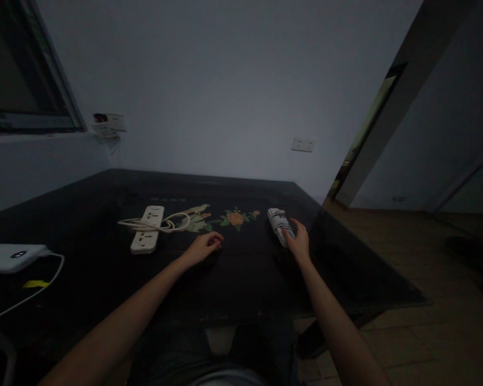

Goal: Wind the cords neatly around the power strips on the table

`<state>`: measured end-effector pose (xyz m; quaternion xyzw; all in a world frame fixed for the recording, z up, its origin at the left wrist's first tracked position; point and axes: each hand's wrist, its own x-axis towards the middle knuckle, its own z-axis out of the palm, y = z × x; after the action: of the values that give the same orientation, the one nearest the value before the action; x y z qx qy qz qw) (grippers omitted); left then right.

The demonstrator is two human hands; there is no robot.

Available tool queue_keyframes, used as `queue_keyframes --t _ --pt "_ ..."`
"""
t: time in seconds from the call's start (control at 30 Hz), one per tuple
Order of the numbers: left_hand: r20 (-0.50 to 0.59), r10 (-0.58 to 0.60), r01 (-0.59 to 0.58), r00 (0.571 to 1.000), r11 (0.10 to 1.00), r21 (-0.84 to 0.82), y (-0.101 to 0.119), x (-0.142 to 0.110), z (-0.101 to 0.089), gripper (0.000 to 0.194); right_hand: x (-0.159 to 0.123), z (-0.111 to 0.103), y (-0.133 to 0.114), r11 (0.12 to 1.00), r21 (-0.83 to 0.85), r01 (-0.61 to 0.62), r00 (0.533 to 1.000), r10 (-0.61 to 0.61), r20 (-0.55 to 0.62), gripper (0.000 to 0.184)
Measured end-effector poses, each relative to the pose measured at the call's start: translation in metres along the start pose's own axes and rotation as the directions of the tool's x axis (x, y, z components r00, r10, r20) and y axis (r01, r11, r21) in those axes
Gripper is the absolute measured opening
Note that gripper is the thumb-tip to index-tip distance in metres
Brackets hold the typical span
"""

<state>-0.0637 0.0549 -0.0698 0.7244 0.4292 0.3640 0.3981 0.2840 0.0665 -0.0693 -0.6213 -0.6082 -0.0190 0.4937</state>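
Note:
On the right part of the dark table, a white, bar-shaped power strip (277, 219) lies with pale cord wound around it. My right hand (299, 242) holds its near end, thumb on the left and fingers on the right. A bluish patch shows beside the fingers; the grip hides the rest of that end. My left hand (205, 246) rests on the table with its fingers curled in and nothing visible in them. To its left lies another white power strip (144, 242), sockets facing up, with a loose white cord (169, 225) looped across its middle.
The black table (233, 289) has a painted flower (235, 219) on its top. At the left edge sits a white device (14, 257) with a cable, near a yellow scrap (36, 284). Wall sockets (303, 145) are behind the table.

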Motion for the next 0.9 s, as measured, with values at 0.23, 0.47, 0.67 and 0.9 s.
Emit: queue_keyframes --t 0.23,0.47,0.67,0.9 --pt "-0.082 0.075 -0.076 0.994 0.997 -0.015 0.012 -0.004 -0.005 0.041 -0.003 -0.009 -0.017 0.995 0.049 0.090 0.993 -0.086 -0.083 0.039" --pt "-0.600 0.180 -0.202 0.779 0.979 0.031 0.029 -0.008 -0.089 0.048 -0.012 0.002 -0.067 0.910 0.197 0.365 0.929 -0.369 -0.019 0.036" --pt "-0.870 0.088 0.107 0.485 0.981 0.160 -0.006 -0.044 -0.174 0.032 -0.029 0.045 -0.142 0.833 0.525 0.175 0.878 -0.373 0.300 0.037" --pt "-0.865 -0.169 0.307 0.472 0.952 -0.019 -0.056 -0.051 -0.190 0.029 -0.059 0.158 -0.230 0.799 0.583 -0.147 0.739 -0.304 0.602 0.049"
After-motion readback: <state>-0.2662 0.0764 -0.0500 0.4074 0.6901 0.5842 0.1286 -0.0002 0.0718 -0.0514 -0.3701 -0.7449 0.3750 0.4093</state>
